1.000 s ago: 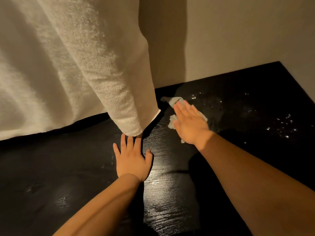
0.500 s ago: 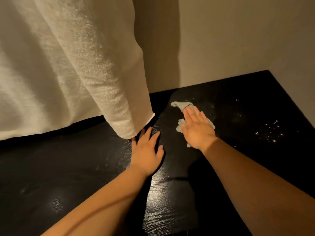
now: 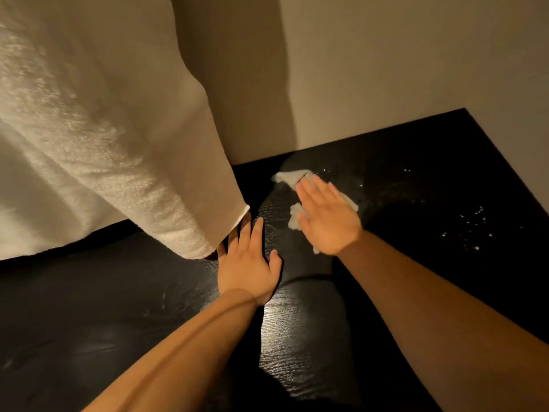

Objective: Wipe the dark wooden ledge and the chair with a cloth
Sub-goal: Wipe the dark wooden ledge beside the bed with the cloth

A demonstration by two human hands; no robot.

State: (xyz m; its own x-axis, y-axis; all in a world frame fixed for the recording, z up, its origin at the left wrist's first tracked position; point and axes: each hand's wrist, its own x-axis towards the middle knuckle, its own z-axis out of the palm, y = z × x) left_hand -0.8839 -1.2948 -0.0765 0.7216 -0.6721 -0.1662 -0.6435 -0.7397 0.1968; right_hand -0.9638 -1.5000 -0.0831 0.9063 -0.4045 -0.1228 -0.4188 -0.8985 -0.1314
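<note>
The dark wooden ledge point(image 3: 118, 316) fills the lower half of the view, glossy and wet in streaks. A small pale cloth point(image 3: 289, 177) lies on it near the back wall. My right hand point(image 3: 326, 217) presses flat on the cloth with straight fingers, and cloth edges show beyond the fingertips and beside the thumb. My left hand point(image 3: 248, 263) rests flat on the ledge just left of it, fingertips partly under the hanging white towel. No chair is in view.
A thick white towel point(image 3: 98, 138) hangs from above on the left, its lower corner just over the ledge. Beige walls point(image 3: 386, 69) meet in a corner behind the ledge. Water droplets point(image 3: 475, 230) glint on the ledge at the right.
My right hand and the cloth have shifted slightly along the ledge near the back wall. My left hand has slid right and forward, toward the towel's corner.
</note>
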